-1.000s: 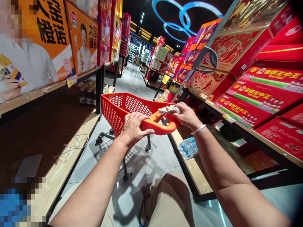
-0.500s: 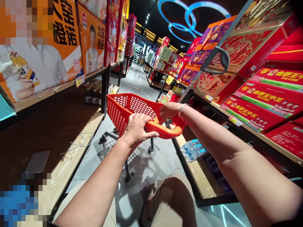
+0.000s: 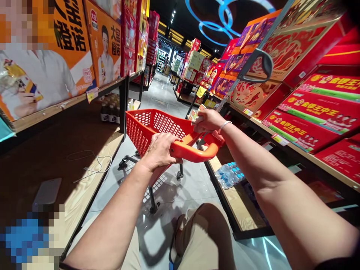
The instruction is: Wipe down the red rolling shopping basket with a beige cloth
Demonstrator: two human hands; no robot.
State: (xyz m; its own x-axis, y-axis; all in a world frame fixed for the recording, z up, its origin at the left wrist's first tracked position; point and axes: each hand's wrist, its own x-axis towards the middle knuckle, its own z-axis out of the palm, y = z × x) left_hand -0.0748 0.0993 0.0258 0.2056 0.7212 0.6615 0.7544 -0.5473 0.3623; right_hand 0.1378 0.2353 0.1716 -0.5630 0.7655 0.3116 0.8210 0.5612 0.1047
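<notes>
An orange-red shopping cart (image 3: 140, 131) with perforated plastic sides stands in front of me in the aisle, turned slightly left. My left hand (image 3: 161, 150) is closed around the left end of its curved handle (image 3: 201, 154). Above the right rear rim is my right hand (image 3: 209, 120), its fingers loosely bent and slightly apart, with nothing visible in them. Whether its fingertips touch the rim is hard to see. A light band circles the right wrist. The visible part of the basket shows only its bare plastic inside.
Orange cartons (image 3: 105, 52) line the left shelf, with dark bottles (image 3: 108, 112) beneath. To the right are red boxes (image 3: 312, 116), a grey handle (image 3: 257, 67) on a metal pole, and a low pack of water bottles (image 3: 229, 175). The grey aisle floor (image 3: 157, 90) runs ahead.
My right hand has risen a little and its fingers have loosened from their tighter curl. My left hand stays on the handle. The cart has shifted only slightly in view.
</notes>
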